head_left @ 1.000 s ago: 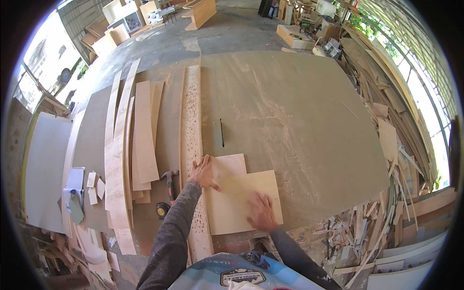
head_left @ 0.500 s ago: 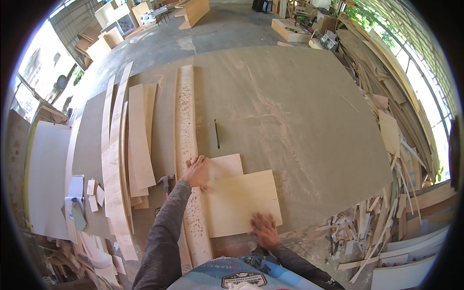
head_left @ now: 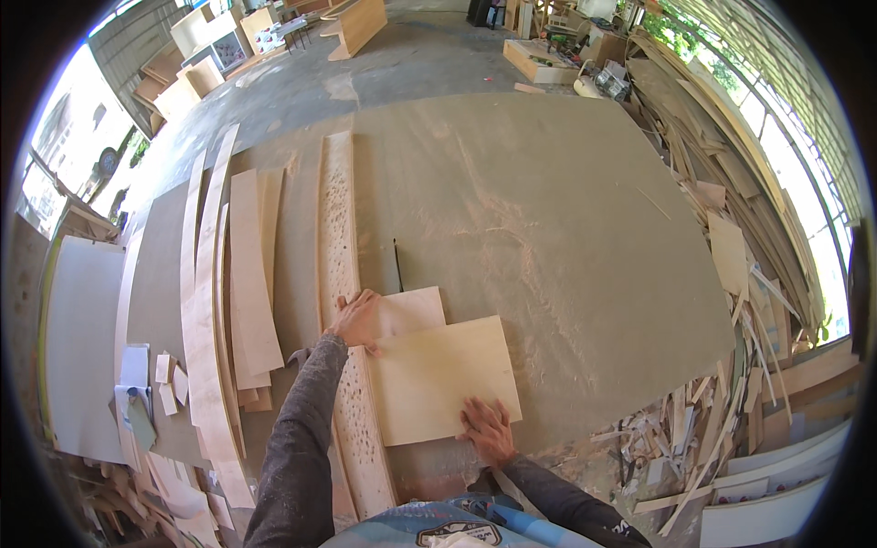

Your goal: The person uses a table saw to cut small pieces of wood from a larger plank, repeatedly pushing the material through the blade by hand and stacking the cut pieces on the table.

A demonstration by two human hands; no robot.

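the left hand (head_left: 354,318) stays where the pocked strip (head_left: 338,210) meets the small board (head_left: 411,310), fingers bunched, thumb apart; whether they pinch anything, i cannot tell. the larger board (head_left: 438,370) lies against the strip, between both hands, its near edge under the right fingertips. the right hand (head_left: 491,435), blurred a second ago, now rests there, fingers slightly spread, seemingly steadying it.

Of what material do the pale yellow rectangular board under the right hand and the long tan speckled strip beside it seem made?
The pale yellow rectangular wooden board: probably unfinished plywood, given its matte, wood-toned face.
The long tan speckled strip: apparently bare wood from its tan, matte edges, though the dark spots leave this open.
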